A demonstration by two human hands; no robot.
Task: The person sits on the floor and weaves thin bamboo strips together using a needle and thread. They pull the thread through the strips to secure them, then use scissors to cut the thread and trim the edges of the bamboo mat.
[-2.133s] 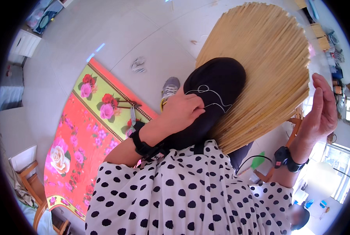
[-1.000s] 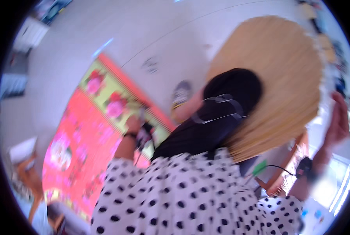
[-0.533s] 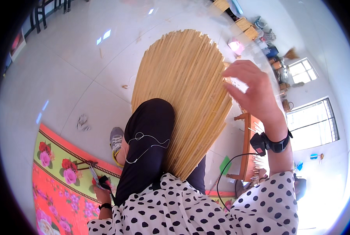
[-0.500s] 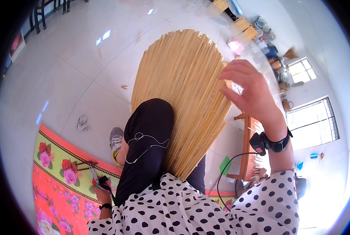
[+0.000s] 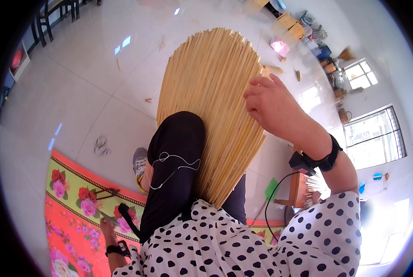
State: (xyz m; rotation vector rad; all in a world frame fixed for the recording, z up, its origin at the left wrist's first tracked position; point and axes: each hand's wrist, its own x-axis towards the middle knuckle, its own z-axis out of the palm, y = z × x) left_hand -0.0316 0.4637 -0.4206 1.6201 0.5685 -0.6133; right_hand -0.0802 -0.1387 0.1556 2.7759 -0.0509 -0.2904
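A broad fan-shaped panel of straw-coloured stalks (image 5: 206, 87) leans across my lap, wide end away from me and narrow end against my shirt. My right hand (image 5: 273, 104) is at its upper right edge, back up, fingers curled in; whatever they pinch is hidden. Low on the left, my left hand (image 5: 107, 229) is closed beside the floral mat, around something I cannot make out. A grey blade-like piece (image 5: 108, 217) shows at its fingertips, and a black strip-like thing (image 5: 129, 219) lies close by. A white cord (image 5: 174, 159) loops over my dark-trousered knee.
A dark tool with two arms (image 5: 105, 192) lies on the floral mat (image 5: 72, 235). To the right are a wooden stool-like frame (image 5: 287, 194), a green piece (image 5: 271, 188) and a black cable (image 5: 271, 203) from my wrist device. Boxes (image 5: 324, 53) line the far right wall.
My right hand has swung left and closed from a spread pose onto the panel's edge. The left hand has shifted slightly left, and the silver tool seen there before shows less.
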